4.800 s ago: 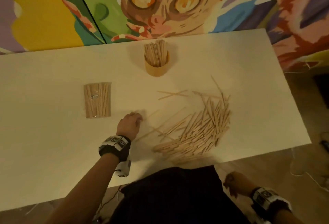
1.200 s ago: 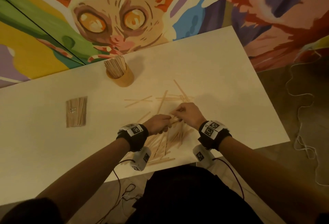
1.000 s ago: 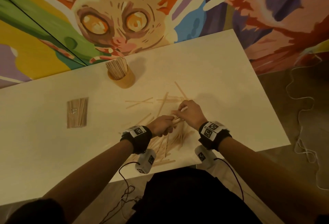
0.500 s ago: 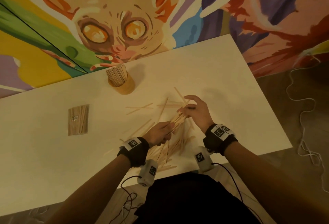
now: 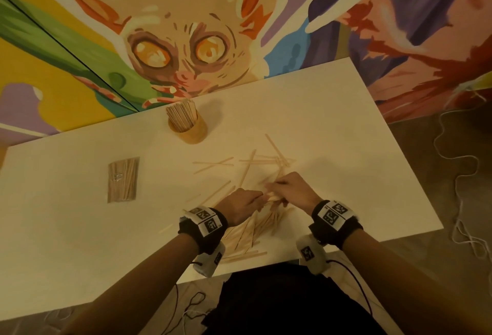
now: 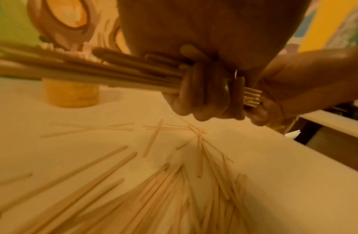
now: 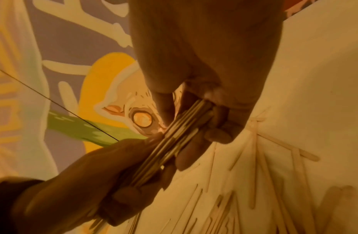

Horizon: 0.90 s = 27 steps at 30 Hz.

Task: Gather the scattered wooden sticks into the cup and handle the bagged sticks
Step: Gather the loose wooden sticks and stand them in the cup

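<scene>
My left hand grips a bundle of wooden sticks just above the table, fingers curled round it. My right hand pinches the bundle's other end between thumb and fingers. Loose sticks lie scattered under and in front of both hands, more of these loose sticks fanning out below the left wrist. The wooden cup, packed with upright sticks, stands at the table's far side. The bagged sticks lie flat to the left.
The white table ends close to my body and at the right, with floor beyond. A pale cord trails on the floor at right. A painted mural wall rises behind the table's far edge.
Both hands came together over the pile and picked sticks into a bundle. In the last half second the right hand drew back left onto the bundle's end.
</scene>
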Motion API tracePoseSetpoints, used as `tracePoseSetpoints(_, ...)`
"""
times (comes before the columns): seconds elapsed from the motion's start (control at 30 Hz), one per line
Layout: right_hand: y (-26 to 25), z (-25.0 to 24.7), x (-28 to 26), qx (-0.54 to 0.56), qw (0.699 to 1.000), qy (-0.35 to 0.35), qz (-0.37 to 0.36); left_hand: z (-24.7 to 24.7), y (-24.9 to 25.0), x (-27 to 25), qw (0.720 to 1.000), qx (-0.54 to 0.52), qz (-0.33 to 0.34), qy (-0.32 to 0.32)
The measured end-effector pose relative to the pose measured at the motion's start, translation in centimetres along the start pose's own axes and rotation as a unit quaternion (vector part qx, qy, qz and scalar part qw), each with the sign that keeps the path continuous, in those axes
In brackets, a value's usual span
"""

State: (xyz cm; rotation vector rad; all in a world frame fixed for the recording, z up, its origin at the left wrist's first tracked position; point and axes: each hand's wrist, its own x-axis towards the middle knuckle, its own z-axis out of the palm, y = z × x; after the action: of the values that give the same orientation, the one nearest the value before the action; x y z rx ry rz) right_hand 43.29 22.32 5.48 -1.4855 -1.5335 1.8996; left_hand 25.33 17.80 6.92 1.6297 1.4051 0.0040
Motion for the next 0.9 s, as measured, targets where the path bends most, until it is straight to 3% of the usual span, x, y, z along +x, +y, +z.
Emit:
tracePoseSetpoints(0.27,0.4,0.4,-0.4,0.095,0.989,-0.076,0.090,0.4,1.1,0.2,0.982,0.187,0.003,-0.001)
tracePoseSetpoints(0.37,0.6,0.3,-0.5,0.097,0.989,-0.077,0.085,0.5,1.2,0.1,0.986,0.164,-0.012,-0.026)
tracePoseSetpoints(0.47,0.2,0.3,-0.5,0.122,0.989,-0.049,0.064,0.5,0.8,0.2,0.978,0.206,0.010,-0.032)
tracePoseSetpoints(0.57,-0.3,0.0,-0.1,0.243,0.965,-0.001,0.102,-0.6,-0.3,0.7,0.988,0.152,0.016,0.039)
tracePoseSetpoints(0.63,-0.3,-0.5,0.2,0.279,0.953,-0.004,0.115,-1.6,-0.4,0.6,0.990,0.020,-0.007,0.139)
tracePoseSetpoints(0.67,-0.2,-0.5,0.2,0.261,0.959,-0.022,0.111,-2.1,-0.2,0.4,0.976,-0.100,-0.025,0.191)
tracePoseSetpoints(0.7,0.0,-0.4,0.1,0.217,0.970,-0.049,0.100,-2.4,0.0,0.4,0.943,-0.236,-0.042,0.233)
tracePoseSetpoints(0.77,0.2,0.4,-0.1,0.087,0.985,-0.129,0.079,-3.0,0.1,0.3,0.845,-0.450,-0.063,0.282)
tracePoseSetpoints(0.9,-0.2,2.3,-0.8,-0.061,0.952,-0.285,0.093,-3.4,-0.1,0.4,0.680,-0.643,-0.088,0.341)
